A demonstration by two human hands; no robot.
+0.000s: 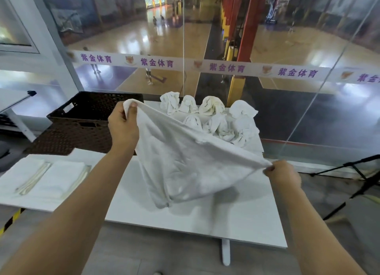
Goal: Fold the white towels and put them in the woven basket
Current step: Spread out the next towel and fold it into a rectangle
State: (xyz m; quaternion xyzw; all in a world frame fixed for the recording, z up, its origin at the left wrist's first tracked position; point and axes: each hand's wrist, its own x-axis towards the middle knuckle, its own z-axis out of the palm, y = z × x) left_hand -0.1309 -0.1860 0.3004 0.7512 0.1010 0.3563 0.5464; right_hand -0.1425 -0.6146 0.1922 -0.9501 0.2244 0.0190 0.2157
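Towels are the whole job, and one white towel (185, 161) is up in the air now, stretched between both hands over the white table (236, 223). Nearest the camera, the right hand (282, 175) pinches one corner low and to the right, fingers curled tight on the cloth. The left hand (123, 124) pinches the opposite corner higher and farther out, thumb on top of the hem. The hands are well apart, so the top edge runs taut between them while the rest sags in a loose pouch whose bottom touches the tabletop.

To fold it well, I would judge the next thing needed is to level the two corners (the left one sits higher), give the cloth a shake so the pouch falls flat, then lay it square on the bare table before bringing edge to edge. Folding while it is bunched would trap creases.

To the left, two folded towels (47, 178) lie flat side by side on a lower surface, not yet in the basket. Beyond them stands the dark woven basket (82, 118), just behind the left hand; what shows of its inside looks bare. At the far end of the table a heap of crumpled towels (216, 116) waits, close to the glass wall (267, 48).
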